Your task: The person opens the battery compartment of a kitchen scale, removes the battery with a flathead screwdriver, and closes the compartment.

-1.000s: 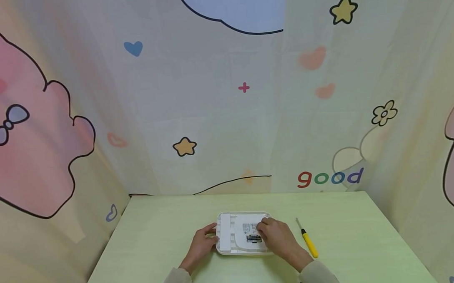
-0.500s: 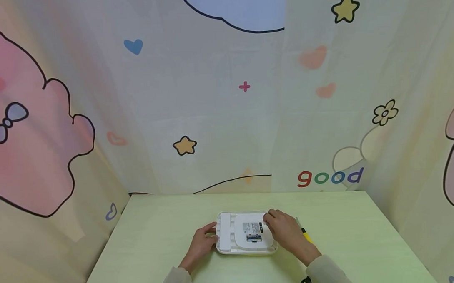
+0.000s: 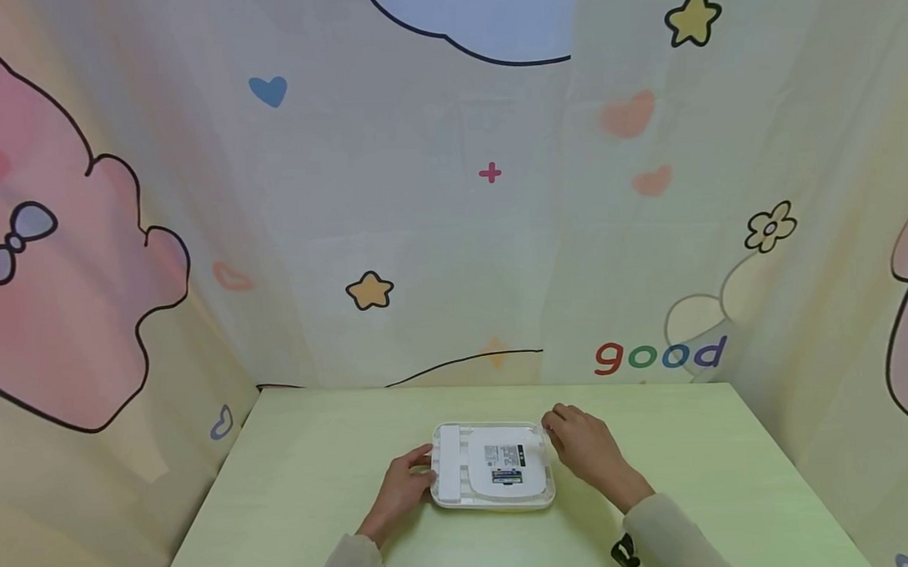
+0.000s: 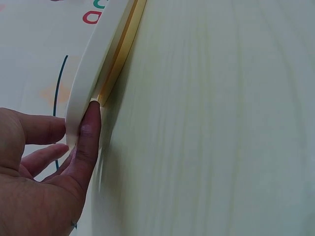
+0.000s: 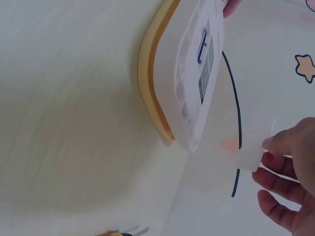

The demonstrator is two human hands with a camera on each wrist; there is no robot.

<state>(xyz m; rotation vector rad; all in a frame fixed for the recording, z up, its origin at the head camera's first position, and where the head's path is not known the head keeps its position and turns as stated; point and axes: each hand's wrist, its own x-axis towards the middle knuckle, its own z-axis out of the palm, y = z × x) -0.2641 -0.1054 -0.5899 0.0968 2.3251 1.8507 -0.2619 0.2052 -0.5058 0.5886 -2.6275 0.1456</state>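
Observation:
A white rounded rectangular device [image 3: 458, 463] lies underside up on the table, with a printed label and an uncovered battery compartment holding batteries [image 3: 507, 477]. In both wrist views a yellow-brown layer [image 5: 146, 73] shows beneath its white shell. My left hand [image 3: 403, 491] holds the device's left edge between thumb and fingers. Off the far right corner, my right hand [image 3: 586, 447] is raised. It pinches a small, thin, whitish see-through piece [image 5: 254, 147] between thumb and fingers, apart from the device in the right wrist view.
A yellow-handled screwdriver shows only partly at the bottom of the right wrist view, its yellow and black end [image 5: 117, 234] at the frame edge; the right hand and arm hide it in the head view. Behind the pale wooden table [image 3: 317, 438] hangs a printed curtain [image 3: 422, 218].
My right hand has moved right and away from the battery compartment, past the device's corner, carrying the thin piece. The screwdriver has become hidden in the head view. My left hand stays put.

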